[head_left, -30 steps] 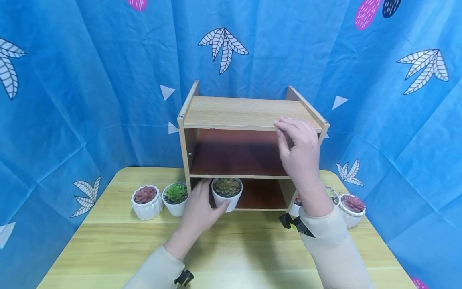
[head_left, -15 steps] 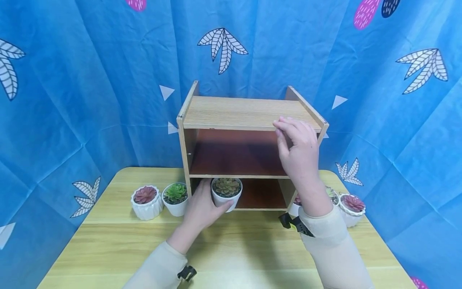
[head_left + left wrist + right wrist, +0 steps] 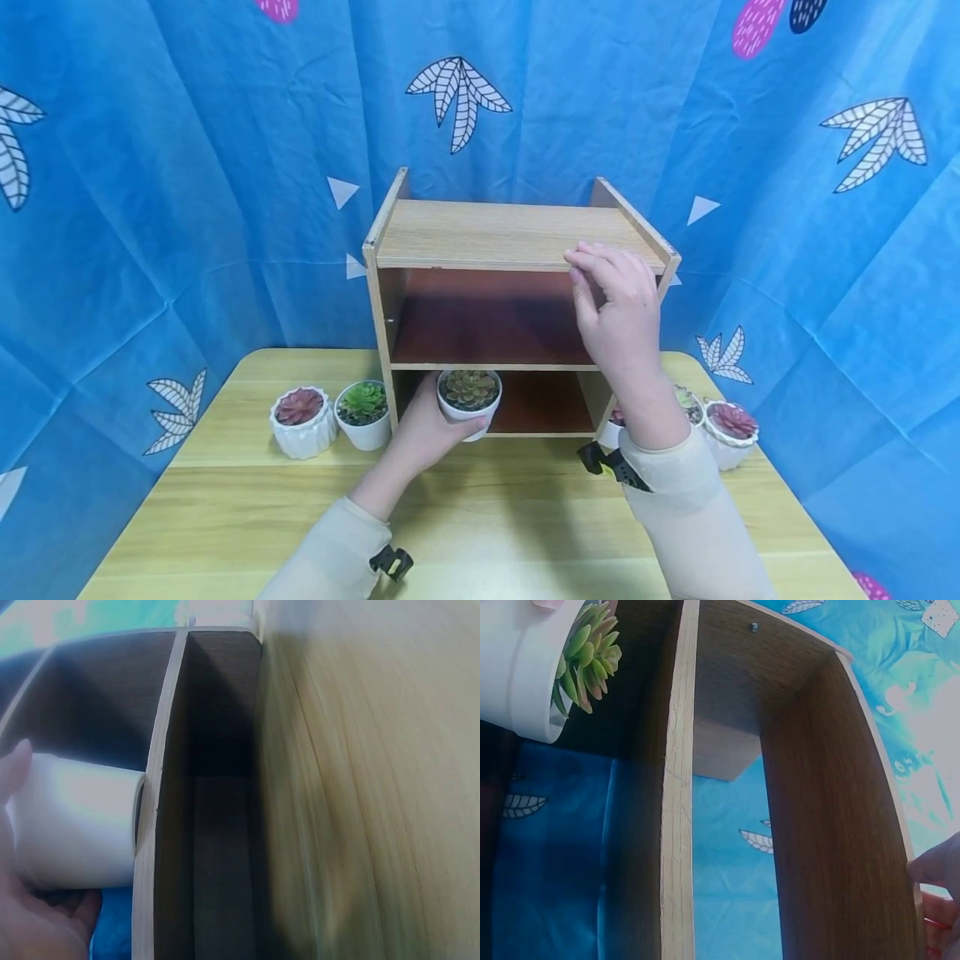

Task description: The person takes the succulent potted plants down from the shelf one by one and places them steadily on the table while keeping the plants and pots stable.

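My left hand (image 3: 426, 429) grips a white pot with a brownish-green succulent (image 3: 470, 392) at the front of the shelf's lower compartment, thumb across its near side. The left wrist view shows the pot's smooth white wall (image 3: 82, 825) with fingers around it; the plant is hidden there. My right hand (image 3: 618, 308) holds the front edge of the small wooden shelf's top board (image 3: 487, 237) near its right end, fingers above and thumb below. In the right wrist view, the fingertips (image 3: 932, 866) pinch that edge, and the held succulent's leaves (image 3: 589, 660) show at upper left.
Left of the shelf stand a pot with a reddish succulent (image 3: 302, 423) and one with a green succulent (image 3: 363, 415). Several more pots, including a pink succulent (image 3: 731, 433), stand at the right, partly behind my right arm. A blue patterned curtain (image 3: 225, 167) surrounds the table (image 3: 225, 517).
My left wrist and sleeve have shifted slightly up and to the right, turning a little, while the pot stays nearly in place. My right hand keeps its hold on the top board.
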The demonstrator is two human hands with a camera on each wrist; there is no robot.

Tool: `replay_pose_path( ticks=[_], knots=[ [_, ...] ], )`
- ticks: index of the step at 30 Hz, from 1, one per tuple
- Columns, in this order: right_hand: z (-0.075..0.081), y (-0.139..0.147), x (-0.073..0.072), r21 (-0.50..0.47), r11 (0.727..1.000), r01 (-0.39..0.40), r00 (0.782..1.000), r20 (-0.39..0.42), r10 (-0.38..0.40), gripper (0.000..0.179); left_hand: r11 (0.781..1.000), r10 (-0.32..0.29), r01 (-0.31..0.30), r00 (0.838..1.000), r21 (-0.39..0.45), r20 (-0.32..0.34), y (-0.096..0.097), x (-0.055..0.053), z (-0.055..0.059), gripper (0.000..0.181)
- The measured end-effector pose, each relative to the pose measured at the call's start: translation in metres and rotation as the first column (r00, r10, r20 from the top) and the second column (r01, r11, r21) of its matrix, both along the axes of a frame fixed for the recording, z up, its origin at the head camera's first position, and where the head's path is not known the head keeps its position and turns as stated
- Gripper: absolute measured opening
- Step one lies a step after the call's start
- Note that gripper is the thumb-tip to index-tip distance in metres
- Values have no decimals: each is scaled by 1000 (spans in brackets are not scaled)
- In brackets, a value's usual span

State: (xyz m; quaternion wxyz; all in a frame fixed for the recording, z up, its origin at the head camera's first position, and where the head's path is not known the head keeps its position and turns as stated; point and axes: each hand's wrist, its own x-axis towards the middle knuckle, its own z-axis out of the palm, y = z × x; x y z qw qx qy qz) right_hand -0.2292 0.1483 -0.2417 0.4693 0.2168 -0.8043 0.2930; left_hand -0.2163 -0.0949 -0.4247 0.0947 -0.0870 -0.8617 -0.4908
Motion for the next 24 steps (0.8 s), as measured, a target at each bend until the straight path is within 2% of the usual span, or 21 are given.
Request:
replay_pose_path(
  ticks=[4,10,24],
  knots=[
    [0,-1,0,-3,1000,-4,1000,-2,4,20,999,-13,11,1000,45,23,-1,-1,-1,104],
    [1,-1,0,10,1000,-5,1000,-8,5,20,999,-4,1,999,52,41,-2,0,-1,103],
    [1,0,1,-5,1000,-5,1000,0,5,20,995,45,-45,999,84,1,-4,10,-3,101]
  ],
)
